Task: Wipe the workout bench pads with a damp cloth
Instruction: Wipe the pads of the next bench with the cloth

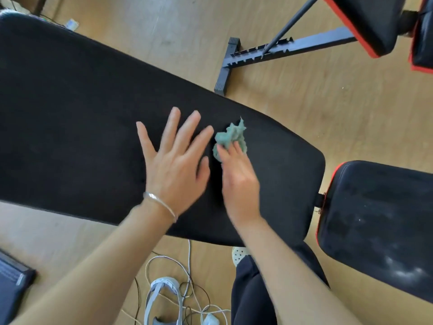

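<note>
Head view shows the right hand (239,177) gripping a crumpled green cloth (230,137) on the long black padded bench pad (70,113), the left hand (174,160) spread flat beside it.

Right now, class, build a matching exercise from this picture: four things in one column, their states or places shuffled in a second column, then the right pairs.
Column one: 1 left hand; 2 right hand; 3 cloth; 4 seat pad.
Column two: A green, bunched up; B red-edged, whitish marks; C flat, fingers spread on the long pad; D grips the cloth.
Pairs: 1-C; 2-D; 3-A; 4-B.
</note>
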